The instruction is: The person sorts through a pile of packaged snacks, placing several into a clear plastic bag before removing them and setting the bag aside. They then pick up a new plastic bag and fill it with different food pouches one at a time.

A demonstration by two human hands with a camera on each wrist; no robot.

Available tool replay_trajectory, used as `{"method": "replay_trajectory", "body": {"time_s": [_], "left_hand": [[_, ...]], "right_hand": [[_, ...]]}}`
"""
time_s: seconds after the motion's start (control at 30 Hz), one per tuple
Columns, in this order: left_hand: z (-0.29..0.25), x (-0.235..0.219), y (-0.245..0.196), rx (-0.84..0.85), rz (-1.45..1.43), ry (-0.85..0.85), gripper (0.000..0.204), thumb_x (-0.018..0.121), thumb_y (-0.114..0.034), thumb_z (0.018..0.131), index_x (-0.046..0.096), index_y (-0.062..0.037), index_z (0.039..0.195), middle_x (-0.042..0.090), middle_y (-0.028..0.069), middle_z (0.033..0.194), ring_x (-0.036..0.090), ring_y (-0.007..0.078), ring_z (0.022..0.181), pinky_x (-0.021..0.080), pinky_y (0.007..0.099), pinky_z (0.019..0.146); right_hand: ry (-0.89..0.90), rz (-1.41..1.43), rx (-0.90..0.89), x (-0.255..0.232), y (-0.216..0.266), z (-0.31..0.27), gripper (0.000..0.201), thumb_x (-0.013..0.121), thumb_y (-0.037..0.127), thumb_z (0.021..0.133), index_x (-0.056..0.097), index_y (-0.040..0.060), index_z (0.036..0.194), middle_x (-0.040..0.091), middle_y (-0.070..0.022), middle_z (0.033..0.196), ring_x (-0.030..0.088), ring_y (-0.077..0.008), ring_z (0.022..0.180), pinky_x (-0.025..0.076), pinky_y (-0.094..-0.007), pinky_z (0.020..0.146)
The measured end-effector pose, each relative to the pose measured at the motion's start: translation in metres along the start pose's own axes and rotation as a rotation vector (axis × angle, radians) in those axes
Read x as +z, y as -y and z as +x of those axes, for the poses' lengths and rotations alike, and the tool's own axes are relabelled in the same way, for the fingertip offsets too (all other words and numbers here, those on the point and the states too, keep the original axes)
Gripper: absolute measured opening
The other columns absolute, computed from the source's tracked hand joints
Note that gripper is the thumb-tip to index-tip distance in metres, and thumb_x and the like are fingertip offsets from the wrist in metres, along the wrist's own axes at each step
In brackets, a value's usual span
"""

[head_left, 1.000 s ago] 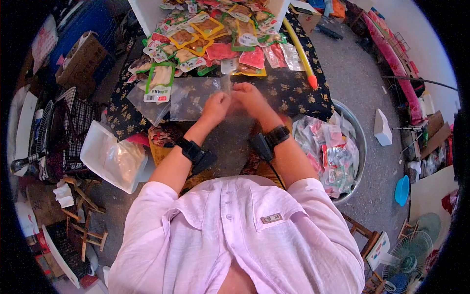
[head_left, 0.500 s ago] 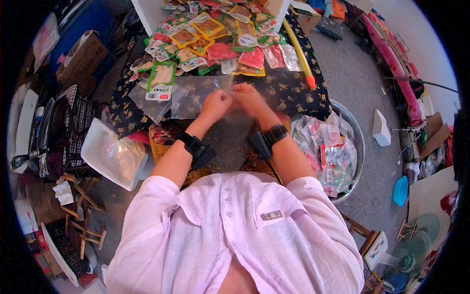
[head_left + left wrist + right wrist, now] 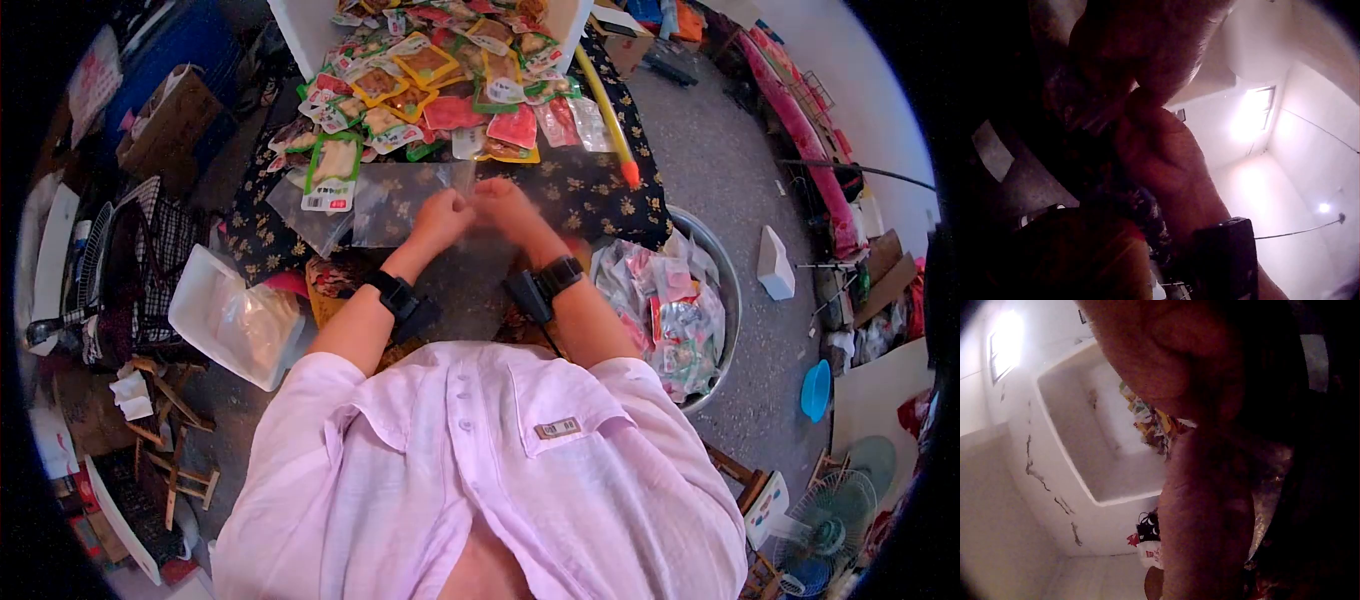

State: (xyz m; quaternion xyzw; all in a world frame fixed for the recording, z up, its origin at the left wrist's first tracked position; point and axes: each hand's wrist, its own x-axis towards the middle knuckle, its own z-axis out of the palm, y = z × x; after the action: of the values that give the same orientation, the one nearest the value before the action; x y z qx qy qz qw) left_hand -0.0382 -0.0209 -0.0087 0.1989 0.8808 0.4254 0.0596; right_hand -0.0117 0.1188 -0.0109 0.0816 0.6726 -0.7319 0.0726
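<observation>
Close together at the table's near edge, my left hand (image 3: 438,222) and right hand (image 3: 510,212) pinch a clear plastic bag (image 3: 385,208) with curled fingers. The bag lies flat to the left, and a thin part of it stands up between the fingertips. In the head view the right hand is slightly blurred. Both wrist views are dark; the left hand (image 3: 1154,147) and the right hand (image 3: 1191,369) show there with fingers bent inward. Left of the bag, a green-edged food packet (image 3: 332,172) rests on more clear plastic (image 3: 290,205).
Many sealed food packets (image 3: 425,60) spill from a white foam box (image 3: 292,35) onto the dark flowered tablecloth (image 3: 600,205). A yellow tube (image 3: 605,110) lies along the right side. On the floor stand a metal basin (image 3: 735,300) of packets and a white tub (image 3: 195,280) holding clear plastic.
Both hands stay at the same spot with the bag between their fingers; the right hand shifts slightly. The head view has moved a little.
</observation>
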Motion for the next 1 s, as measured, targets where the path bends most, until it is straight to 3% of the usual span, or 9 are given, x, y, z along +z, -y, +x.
{"method": "replay_trajectory", "body": {"time_s": [0.1,0.3,0.4,0.7,1.0], "left_hand": [[0.003,0.003,0.006,0.001,-0.035,0.001,0.019,0.053,-0.02,0.065,0.053,-0.0017,0.069,0.056,0.0159,0.07,0.055,0.0301,0.068,0.042,0.0363,0.061],[0.007,0.001,0.008,-0.09,-0.091,0.089,0.016,0.051,-0.019,0.067,0.053,-0.0034,0.069,0.055,0.0095,0.064,0.053,0.0205,0.06,0.041,0.0319,0.055],[0.007,-0.002,0.005,-0.124,-0.148,0.106,0.018,0.051,-0.02,0.066,0.054,-0.003,0.071,0.056,0.013,0.067,0.055,0.0235,0.062,0.042,0.034,0.055],[0.011,0.003,0.015,-0.175,-0.296,0.164,0.014,0.053,-0.016,0.066,0.055,-0.0035,0.071,0.056,0.0085,0.065,0.053,0.0181,0.058,0.041,0.0309,0.051],[0.007,-0.002,0.007,-0.139,-0.247,0.15,0.015,0.054,-0.016,0.065,0.055,-0.0025,0.07,0.057,0.0087,0.066,0.054,0.0181,0.061,0.041,0.0306,0.054]], "right_hand": [[-0.005,0.011,0.005,0.001,-0.002,0.001,0.025,0.055,0.01,0.072,0.047,0.0003,0.094,0.053,-0.0062,0.08,0.054,-0.0144,0.067,0.047,-0.0249,0.057],[-0.015,0.037,0.043,0.002,-0.003,0.002,0.025,0.054,0.009,0.072,0.047,0.0003,0.095,0.053,-0.0068,0.083,0.054,-0.0145,0.07,0.047,-0.0251,0.058],[-0.032,0.064,0.042,0.001,-0.004,0.003,0.027,0.055,0.008,0.072,0.046,0.0003,0.096,0.053,-0.0074,0.084,0.055,-0.0149,0.071,0.047,-0.025,0.059],[-0.003,0.113,-0.022,0.0,-0.012,0.004,0.027,0.054,0.008,0.074,0.045,0.0006,0.098,0.053,-0.0082,0.085,0.054,-0.0158,0.071,0.047,-0.0262,0.06],[-0.035,0.075,-0.011,0.003,-0.005,-0.002,0.027,0.052,0.01,0.076,0.045,0.0006,0.1,0.053,-0.0083,0.085,0.054,-0.0152,0.071,0.046,-0.0251,0.06]]}}
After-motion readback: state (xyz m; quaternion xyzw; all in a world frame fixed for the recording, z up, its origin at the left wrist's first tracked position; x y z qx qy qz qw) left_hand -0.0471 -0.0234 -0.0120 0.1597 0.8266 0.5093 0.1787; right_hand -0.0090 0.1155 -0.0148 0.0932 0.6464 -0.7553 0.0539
